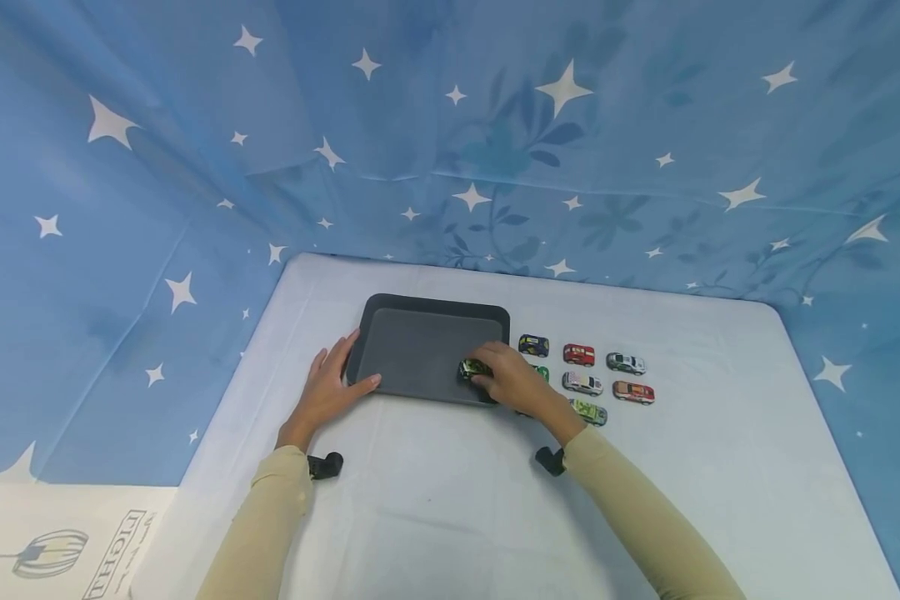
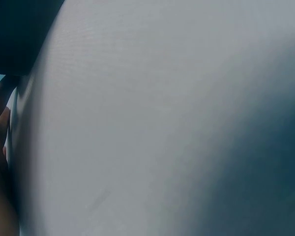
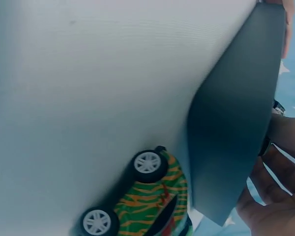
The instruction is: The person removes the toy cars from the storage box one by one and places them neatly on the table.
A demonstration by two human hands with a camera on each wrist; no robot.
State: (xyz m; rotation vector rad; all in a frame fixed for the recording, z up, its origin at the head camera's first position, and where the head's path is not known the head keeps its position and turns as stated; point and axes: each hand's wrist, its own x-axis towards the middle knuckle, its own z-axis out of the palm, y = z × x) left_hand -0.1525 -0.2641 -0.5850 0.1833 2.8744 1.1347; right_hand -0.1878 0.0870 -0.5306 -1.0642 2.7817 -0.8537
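Note:
A dark grey tray (image 1: pixel 412 350) lies on the white-covered table. My left hand (image 1: pixel 326 390) rests at its left side, fingers along the rim and thumb stretched toward the near edge. Over the right part of the tray, my right hand (image 1: pixel 516 379) pinches a small dark green toy car (image 1: pixel 472 368) between fingers and thumb. Those fingers partly hide the car. In the right wrist view, a toy car with green and orange stripes (image 3: pixel 152 196) stands beside the tray's outer wall (image 3: pixel 231 118). The left wrist view shows mostly blurred tabletop.
Right of the tray stand several toy cars, among them a dark blue car (image 1: pixel 533 345), a red car (image 1: pixel 579 355), a white car (image 1: pixel 582 383) and an orange-red car (image 1: pixel 633 392). My right forearm partly covers the nearest ones. Blue star-patterned cloth (image 1: pixel 420 125) hangs behind the table.

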